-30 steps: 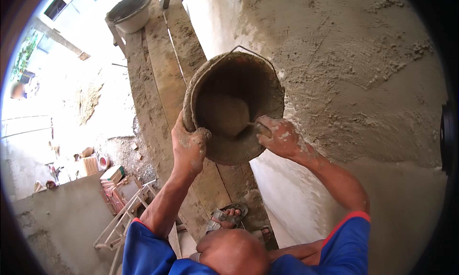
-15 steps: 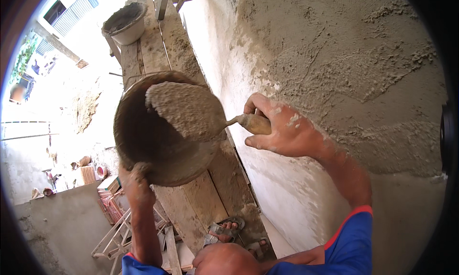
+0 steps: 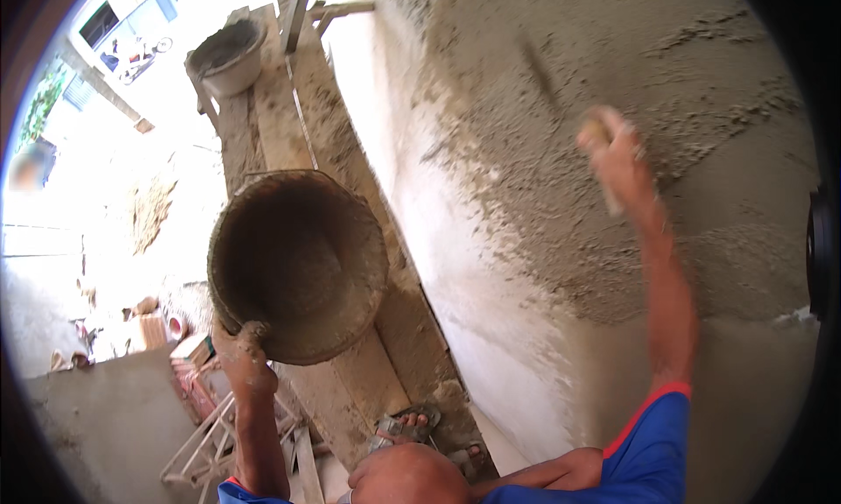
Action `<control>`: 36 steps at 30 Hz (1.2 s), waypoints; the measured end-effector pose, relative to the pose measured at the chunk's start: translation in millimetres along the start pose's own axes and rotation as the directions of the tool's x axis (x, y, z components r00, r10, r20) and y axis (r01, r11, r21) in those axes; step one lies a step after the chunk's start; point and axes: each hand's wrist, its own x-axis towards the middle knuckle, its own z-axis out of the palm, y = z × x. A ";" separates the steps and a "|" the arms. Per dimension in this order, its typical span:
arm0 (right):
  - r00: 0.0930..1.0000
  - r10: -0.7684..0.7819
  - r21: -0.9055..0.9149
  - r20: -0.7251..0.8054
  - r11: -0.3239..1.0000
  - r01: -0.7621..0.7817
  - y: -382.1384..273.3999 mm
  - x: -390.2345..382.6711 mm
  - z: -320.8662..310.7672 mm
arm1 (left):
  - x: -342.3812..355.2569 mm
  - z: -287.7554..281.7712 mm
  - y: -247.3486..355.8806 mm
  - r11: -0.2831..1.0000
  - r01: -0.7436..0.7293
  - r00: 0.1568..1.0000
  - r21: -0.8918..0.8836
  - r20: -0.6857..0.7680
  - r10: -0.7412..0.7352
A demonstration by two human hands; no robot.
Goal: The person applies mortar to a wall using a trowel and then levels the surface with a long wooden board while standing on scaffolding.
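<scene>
Mortar already roughly coats the upper wall (image 3: 613, 83) while its lower band at five o'clock stays bare; the left hand (image 3: 241, 359) grips the mortar pan (image 3: 298, 267) at nine o'clock, the blurred right hand (image 3: 613, 158) clenches a trowel handle (image 3: 597, 129) against the wall at two o'clock.

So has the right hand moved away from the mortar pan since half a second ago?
Yes. The right hand has swung up and to the right, off the mortar pan and against the plastered wall.
</scene>
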 end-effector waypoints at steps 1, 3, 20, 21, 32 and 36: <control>0.974 0.034 0.053 0.222 0.998 -0.047 -18.9 -18.9 -12.7 | -0.6 5.6 0.6 0.999 0.031 0.999 -0.037 0.029 -0.030; 0.853 -0.049 0.107 0.520 0.994 -0.008 -43.9 -55.3 -12.8 | 1.4 16.2 -0.7 0.988 0.126 0.991 0.093 0.023 -0.128; 0.799 -0.451 0.109 0.398 0.888 0.447 5.2 -126.6 86.8 | -24.5 167.3 40.3 0.991 -0.074 0.850 -0.108 0.512 0.119; 0.807 -0.446 0.093 0.387 0.890 0.447 5.4 -124.2 83.1 | -24.5 166.6 40.3 0.984 -0.041 0.847 -0.171 0.517 0.125; 0.830 -0.363 0.155 0.423 0.932 0.328 -87.8 -94.2 -50.3 | 15.1 88.3 29.8 0.996 0.066 0.970 -0.060 0.240 -0.050; 0.736 -0.382 0.275 0.558 0.923 0.270 -110.6 -74.7 -77.7 | 19.8 66.6 25.3 0.995 0.047 0.981 -0.084 0.191 -0.030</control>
